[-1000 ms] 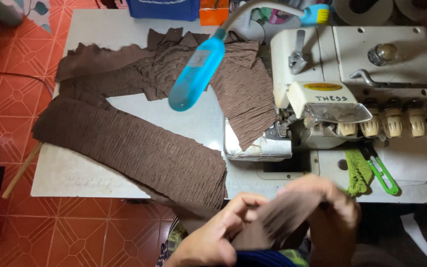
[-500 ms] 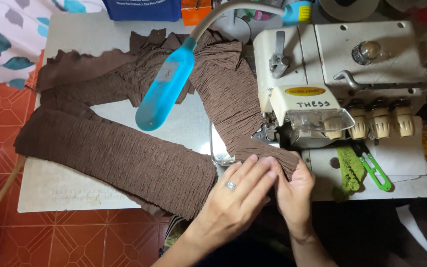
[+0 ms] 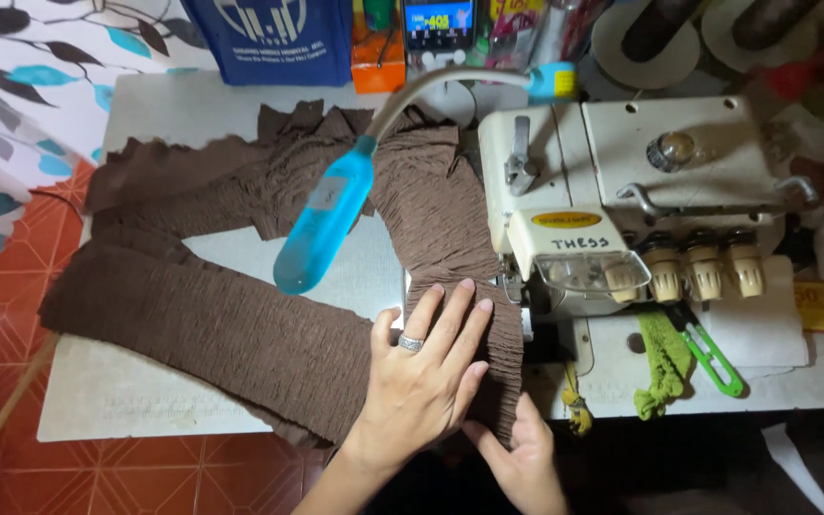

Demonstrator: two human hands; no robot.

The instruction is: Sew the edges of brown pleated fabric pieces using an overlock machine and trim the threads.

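Observation:
My left hand [image 3: 423, 377], a ring on one finger, lies flat with fingers spread on the brown crinkled fabric [image 3: 221, 324], pressing it onto the table just left of the sewing machine's needle area. Below it my right hand [image 3: 525, 458] grips the lower edge of the same fabric strip near the table's front edge. The fabric runs from under my hands up past the cream overlock sewing machine [image 3: 622, 191] and spreads in long strips leftward over the white table [image 3: 126, 410].
A blue gooseneck lamp [image 3: 324, 224] hangs over the fabric. Green snips [image 3: 712, 355] and a green cloth scrap [image 3: 658, 367] lie on the machine bed. A blue bag [image 3: 269, 38] and an orange box stand at the back. Orange tile floor lies to the left.
Both hands went from holding bunched fabric near my lap to the table; my left hand now presses the fabric flat beside the machine, my right holds its lower edge.

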